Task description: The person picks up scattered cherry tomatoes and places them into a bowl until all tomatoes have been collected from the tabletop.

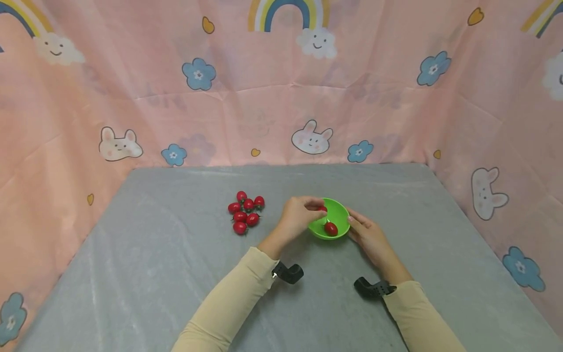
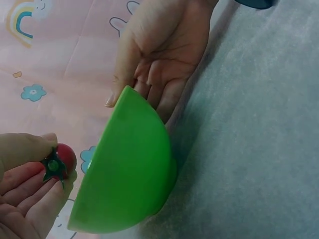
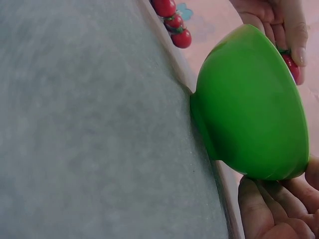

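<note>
A green bowl [image 1: 317,231] stands on the grey table, with one cherry tomato [image 1: 331,229] lying inside. My left hand [image 1: 295,215] is over the bowl's left rim and pinches another cherry tomato [image 2: 66,158] between thumb and fingers, its green stem end showing in the left wrist view. On the bowl's right side, my right hand [image 1: 368,239] holds the rim, thumb at the edge and fingers against the outer wall. The bowl's outside [image 3: 249,109] hides its contents in both wrist views.
To the left of the bowl, several cherry tomatoes [image 1: 240,217] lie in a loose cluster on the grey-covered table [image 1: 145,274]. A pink curtain [image 1: 246,112] with rainbows, flowers and rabbits hangs behind and along the sides. Black wrist bands [image 1: 288,273] sit at both wrists.
</note>
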The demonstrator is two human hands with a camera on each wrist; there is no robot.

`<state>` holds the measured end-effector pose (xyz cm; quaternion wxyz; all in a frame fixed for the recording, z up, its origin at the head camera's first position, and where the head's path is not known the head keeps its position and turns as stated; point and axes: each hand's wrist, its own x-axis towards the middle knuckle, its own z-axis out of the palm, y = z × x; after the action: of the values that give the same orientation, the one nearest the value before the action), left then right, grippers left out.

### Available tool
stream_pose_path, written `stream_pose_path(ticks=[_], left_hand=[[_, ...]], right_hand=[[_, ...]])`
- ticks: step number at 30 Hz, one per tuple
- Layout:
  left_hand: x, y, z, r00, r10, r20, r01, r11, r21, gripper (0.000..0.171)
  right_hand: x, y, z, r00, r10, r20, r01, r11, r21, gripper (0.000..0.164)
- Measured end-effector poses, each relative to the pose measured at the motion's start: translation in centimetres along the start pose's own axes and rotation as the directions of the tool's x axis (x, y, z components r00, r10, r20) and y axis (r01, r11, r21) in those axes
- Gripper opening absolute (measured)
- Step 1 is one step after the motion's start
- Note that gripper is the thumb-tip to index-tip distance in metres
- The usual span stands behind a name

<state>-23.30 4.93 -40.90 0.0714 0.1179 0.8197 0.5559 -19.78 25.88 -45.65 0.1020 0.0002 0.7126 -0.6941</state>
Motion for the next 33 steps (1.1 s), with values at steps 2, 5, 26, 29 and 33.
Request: stream_pose_path(ticks=[2, 5, 26, 29, 33], left_hand=[[0.04, -0.1, 0.09, 1.0, -0.001, 0.006, 0.001, 1.0, 0.01, 0.027], [0.07, -0.2, 0.22, 1.0, -0.005, 0.009, 0.005, 1.0, 0.028, 0.027], [0.37, -0.19, 0.31, 0.996, 0.013, 0.089, -0.029, 0.981, 0.189, 0.026], [0.34, -0.14, 0.26, 0.995, 0.011, 0.097, -0.029, 0.982, 0.186, 0.025], [0.31, -0.08, 0.22, 0.995, 0.005, 0.1, -0.023, 0.984, 0.174, 0.024]], right_hand=[[0.02, 0.01, 0.01, 1.0, -0.001, 0.0, 0.001, 1.0, 0.001, 0.058], [0.04, 0.02, 0.02, 1.0, -0.001, -0.001, 0.001, 1.0, -0.001, 0.058], [0.07, 0.05, 0.13, 1.0, -0.016, 0.004, 0.016, 1.0, 0.015, 0.058], [0.09, 0.07, 0.16, 1.0, -0.024, 0.009, 0.024, 1.0, 0.017, 0.057], [0.07, 0.04, 0.19, 1.0, -0.027, 0.007, 0.027, 1.0, 0.016, 0.058]])
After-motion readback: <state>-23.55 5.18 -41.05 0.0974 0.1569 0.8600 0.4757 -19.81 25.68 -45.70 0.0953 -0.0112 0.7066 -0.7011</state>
